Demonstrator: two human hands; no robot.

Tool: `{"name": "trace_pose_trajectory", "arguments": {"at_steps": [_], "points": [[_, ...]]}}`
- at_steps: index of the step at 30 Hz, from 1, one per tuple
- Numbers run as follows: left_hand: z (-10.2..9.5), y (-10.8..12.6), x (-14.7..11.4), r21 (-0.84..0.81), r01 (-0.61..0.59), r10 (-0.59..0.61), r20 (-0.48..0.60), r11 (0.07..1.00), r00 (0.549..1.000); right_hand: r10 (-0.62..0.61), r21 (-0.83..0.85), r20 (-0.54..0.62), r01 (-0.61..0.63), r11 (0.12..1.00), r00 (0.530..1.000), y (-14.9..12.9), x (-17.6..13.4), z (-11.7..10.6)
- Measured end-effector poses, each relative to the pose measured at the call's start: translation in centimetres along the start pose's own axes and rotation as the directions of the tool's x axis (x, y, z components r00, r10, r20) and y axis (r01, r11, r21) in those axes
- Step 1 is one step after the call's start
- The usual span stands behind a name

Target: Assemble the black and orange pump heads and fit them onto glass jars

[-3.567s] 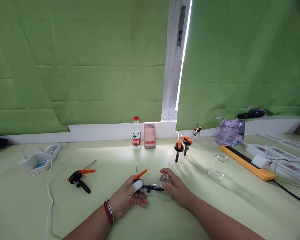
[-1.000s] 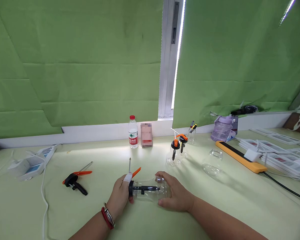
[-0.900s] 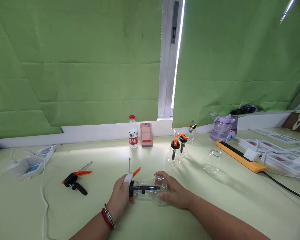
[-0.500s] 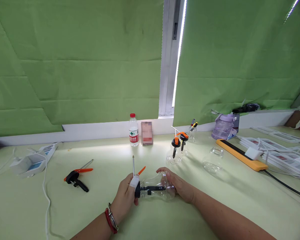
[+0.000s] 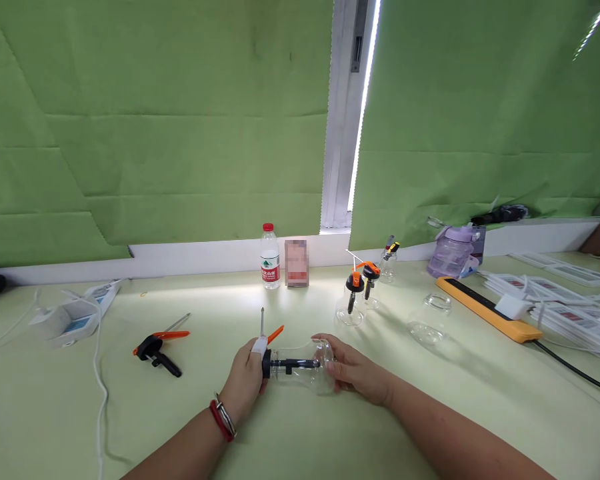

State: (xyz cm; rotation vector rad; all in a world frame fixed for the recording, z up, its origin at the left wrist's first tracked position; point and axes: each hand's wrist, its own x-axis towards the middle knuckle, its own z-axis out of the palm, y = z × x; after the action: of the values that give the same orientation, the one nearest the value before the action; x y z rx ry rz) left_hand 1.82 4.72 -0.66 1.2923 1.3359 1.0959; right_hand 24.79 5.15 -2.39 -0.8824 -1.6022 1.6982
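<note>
A clear bottle (image 5: 300, 381) lies sideways between my hands, its base to the right. My right hand (image 5: 360, 375) wraps round the base, thumb on the near side. At the neck, my left hand (image 5: 244, 375) grips the black cap (image 5: 267, 364) of a pump top. From the cap a black tube (image 5: 297, 364) runs inside the bottle. A thin metal spout (image 5: 262, 322) and an orange lever (image 5: 276, 334) stick up by my left thumb, beside a white piece (image 5: 259, 346). Some left fingers are hidden behind the cap.
A loose pump top (image 5: 155, 350) lies at left near a white cable (image 5: 100, 380). Behind stand a water bottle (image 5: 269, 260), a box (image 5: 297, 263) and two capped bottles. An open clear bottle (image 5: 433, 323), an orange power strip (image 5: 495, 313) and a purple jug (image 5: 450, 253) are at right.
Both hands and the held bottle have shifted slightly left and up in the view. The camera view has also moved a little. The grips stay on cap and base.
</note>
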Motion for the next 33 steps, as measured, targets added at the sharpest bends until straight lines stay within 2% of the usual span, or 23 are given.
{"name": "trace_pose_trajectory", "arguments": {"at_steps": [6,9,13,15,19,22,26,29,33], "points": [[0.19,0.06,-0.38,0.024,-0.047,0.048,-0.011,0.999,0.999,0.058,-0.063,-0.121,-0.066,0.996,0.991,0.27,0.2,0.08],[0.14,-0.25,-0.19,0.047,-0.057,0.058,-0.02,0.997,0.998,0.006,-0.079,-0.162,-0.019,0.997,0.987,0.37,0.03,0.15],[0.1,-0.62,0.26,0.017,0.01,-0.009,-0.038,1.0,0.999,-0.154,-0.013,-0.072,0.154,0.988,0.985,0.47,-0.05,-0.04],[0.11,-0.66,0.38,0.01,0.029,-0.028,-0.047,1.0,0.998,-0.199,0.013,-0.05,0.2,0.98,0.979,0.6,0.1,-0.22],[0.15,-0.63,0.32,0.004,0.033,-0.033,-0.047,0.999,0.998,-0.152,-0.003,-0.07,0.152,0.988,0.986,0.76,0.47,-0.64],[0.14,-0.66,0.18,0.005,0.02,-0.02,-0.03,1.0,0.999,-0.105,-0.094,-0.076,0.097,0.991,0.992,0.53,0.58,-0.75],[0.14,-0.57,0.07,-0.023,0.048,-0.048,-0.014,0.999,0.999,-0.105,-0.204,-0.13,0.077,0.976,0.986,0.03,0.43,-0.43],[0.17,-0.38,0.15,-0.06,0.099,-0.101,-0.028,0.993,0.994,-0.13,-0.125,-0.148,0.111,0.986,0.98,0.16,0.29,-0.35],[0.2,-0.19,0.3,-0.05,0.152,-0.153,-0.029,0.987,0.988,-0.197,0.0,-0.056,0.197,0.98,0.979,0.94,0.36,-0.68]]}}
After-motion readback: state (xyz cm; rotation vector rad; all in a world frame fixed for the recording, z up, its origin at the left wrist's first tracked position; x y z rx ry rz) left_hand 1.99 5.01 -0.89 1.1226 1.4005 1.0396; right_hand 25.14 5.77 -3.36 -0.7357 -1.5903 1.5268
